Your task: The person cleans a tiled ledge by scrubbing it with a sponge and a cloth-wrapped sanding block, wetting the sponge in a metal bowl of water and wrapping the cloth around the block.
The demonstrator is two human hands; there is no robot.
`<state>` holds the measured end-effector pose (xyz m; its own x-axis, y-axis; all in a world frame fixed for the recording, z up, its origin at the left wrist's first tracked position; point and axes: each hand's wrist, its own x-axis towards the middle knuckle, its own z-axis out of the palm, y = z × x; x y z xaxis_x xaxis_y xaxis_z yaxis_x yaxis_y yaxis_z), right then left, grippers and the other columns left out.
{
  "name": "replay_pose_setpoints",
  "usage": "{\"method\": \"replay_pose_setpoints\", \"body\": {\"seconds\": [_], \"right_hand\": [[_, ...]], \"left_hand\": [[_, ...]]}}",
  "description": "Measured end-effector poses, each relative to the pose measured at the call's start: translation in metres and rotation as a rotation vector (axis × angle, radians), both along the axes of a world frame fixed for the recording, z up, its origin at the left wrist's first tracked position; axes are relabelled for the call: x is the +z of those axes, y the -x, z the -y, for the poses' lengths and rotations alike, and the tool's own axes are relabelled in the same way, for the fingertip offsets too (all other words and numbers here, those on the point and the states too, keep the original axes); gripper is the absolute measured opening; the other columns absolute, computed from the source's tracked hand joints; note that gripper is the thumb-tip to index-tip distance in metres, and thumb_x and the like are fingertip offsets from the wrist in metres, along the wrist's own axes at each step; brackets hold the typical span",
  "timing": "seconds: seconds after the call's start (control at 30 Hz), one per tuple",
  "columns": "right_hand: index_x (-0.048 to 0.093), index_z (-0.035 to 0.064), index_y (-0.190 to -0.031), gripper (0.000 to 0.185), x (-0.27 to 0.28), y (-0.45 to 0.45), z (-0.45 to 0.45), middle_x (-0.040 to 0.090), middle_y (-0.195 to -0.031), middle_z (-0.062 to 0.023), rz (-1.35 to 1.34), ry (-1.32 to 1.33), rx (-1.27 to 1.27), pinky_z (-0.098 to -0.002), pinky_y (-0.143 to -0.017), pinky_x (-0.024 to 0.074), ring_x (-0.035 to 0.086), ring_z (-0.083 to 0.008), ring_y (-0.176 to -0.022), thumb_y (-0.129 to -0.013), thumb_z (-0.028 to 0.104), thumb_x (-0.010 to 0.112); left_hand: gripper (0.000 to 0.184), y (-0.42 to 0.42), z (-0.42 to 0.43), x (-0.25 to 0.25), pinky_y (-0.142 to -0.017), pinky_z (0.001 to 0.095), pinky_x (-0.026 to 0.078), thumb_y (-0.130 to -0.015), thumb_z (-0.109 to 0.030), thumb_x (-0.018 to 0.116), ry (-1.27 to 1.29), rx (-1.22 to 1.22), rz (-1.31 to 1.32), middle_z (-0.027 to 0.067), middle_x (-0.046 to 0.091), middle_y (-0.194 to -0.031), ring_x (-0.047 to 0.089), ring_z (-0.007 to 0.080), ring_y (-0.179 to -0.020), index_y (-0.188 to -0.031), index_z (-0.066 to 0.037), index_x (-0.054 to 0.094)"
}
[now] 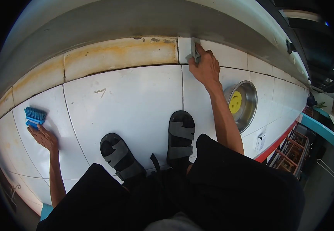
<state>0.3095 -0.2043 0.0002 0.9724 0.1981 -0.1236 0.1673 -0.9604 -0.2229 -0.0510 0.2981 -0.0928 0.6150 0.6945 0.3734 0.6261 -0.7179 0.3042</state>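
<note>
My left hand (pixel 44 138) is at the far left of the white floor tiles, its fingers closed over the near edge of a blue scrub brush (pixel 35 115). The bristles point away from me. At the foot of the wall, my right hand (pixel 207 68) grips a flat grey pad (pixel 194 50), pressed against the skirting tile (pixel 228 56). Exactly what the pad is made of I cannot tell. Left of it, another skirting tile (pixel 120 53) carries yellow-brown stains. A steel bowl (pixel 250 107) with a yellow sponge (pixel 235 102) inside stands right of my right forearm.
My sandalled feet (pixel 181 134) are on the floor tiles (pixel 136 92), below a grey wall (pixel 128 23). A small white item (pixel 259 141) lies near the red floor edge (pixel 276 142) at the right. Brown wooden furniture (pixel 292 148) stands beyond that edge.
</note>
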Motion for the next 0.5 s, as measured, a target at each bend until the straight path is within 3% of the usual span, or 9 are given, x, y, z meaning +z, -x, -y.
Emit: {"method": "replay_pose_setpoints", "body": {"seconds": [0.07, 0.2, 0.27, 0.37, 0.5], "right_hand": [[0.058, 0.0035, -0.131, 0.053, 0.004, 0.005, 0.0, 0.066, -0.102, -0.0245, -0.012, -0.027, 0.127, -0.0501, -0.084, 0.0538, 0.066, -0.0404, -0.097, -0.081, 0.022, 0.063], [0.056, 0.0002, -0.129, 0.053, 0.006, -0.013, 0.041, 0.066, -0.101, -0.0257, -0.025, 0.176, -0.19, -0.0492, -0.082, 0.0543, 0.066, -0.0406, -0.096, -0.081, 0.022, 0.061], [0.054, -0.0014, -0.132, 0.056, -0.001, -0.007, 0.042, 0.065, -0.102, -0.0273, -0.055, 0.181, -0.155, -0.049, -0.082, 0.0541, 0.066, -0.042, -0.094, -0.081, 0.022, 0.061], [0.05, -0.0027, -0.136, 0.062, 0.02, 0.03, -0.008, 0.063, -0.101, -0.0292, -0.166, -0.015, 0.056, -0.0496, -0.084, 0.0535, 0.066, -0.0447, -0.094, -0.081, 0.022, 0.062], [0.059, -0.0031, -0.128, 0.055, 0.029, 0.018, 0.0, 0.066, -0.106, -0.0286, -0.229, 0.101, -0.073, -0.0484, -0.087, 0.053, 0.066, -0.042, -0.096, -0.081, 0.025, 0.062]], "left_hand": [[0.07, -0.005, 0.004, 0.002, -0.114, 0.0532, 0.026, -0.105, -0.047, 0.034, 0.003, -0.008, -0.016, 0.0346, 0.028, -0.151, 0.029, 0.0492, -0.14, -0.149, 0.007, 0.026], [0.067, 0.004, -0.001, 0.004, -0.114, 0.0526, 0.027, -0.105, -0.043, 0.036, -0.028, -0.042, -0.053, 0.0352, 0.03, -0.15, 0.029, 0.0492, -0.14, -0.149, 0.008, 0.026], [0.067, 0.007, -0.005, -0.005, -0.114, 0.0524, 0.026, -0.105, -0.043, 0.036, -0.07, -0.091, -0.017, 0.034, 0.029, -0.152, 0.028, 0.0484, -0.141, -0.149, 0.007, 0.026], [0.068, -0.003, 0.004, 0.005, -0.115, 0.0535, 0.024, -0.105, -0.045, 0.033, -0.003, -0.034, 0.001, 0.0335, 0.028, -0.152, 0.027, 0.0485, -0.141, -0.15, 0.005, 0.026], [0.061, 0.003, -0.003, 0.001, -0.114, 0.0541, 0.026, -0.106, -0.039, 0.035, -0.023, -0.005, -0.044, 0.0323, 0.028, -0.153, 0.029, 0.0499, -0.14, -0.149, 0.005, 0.028]]}}
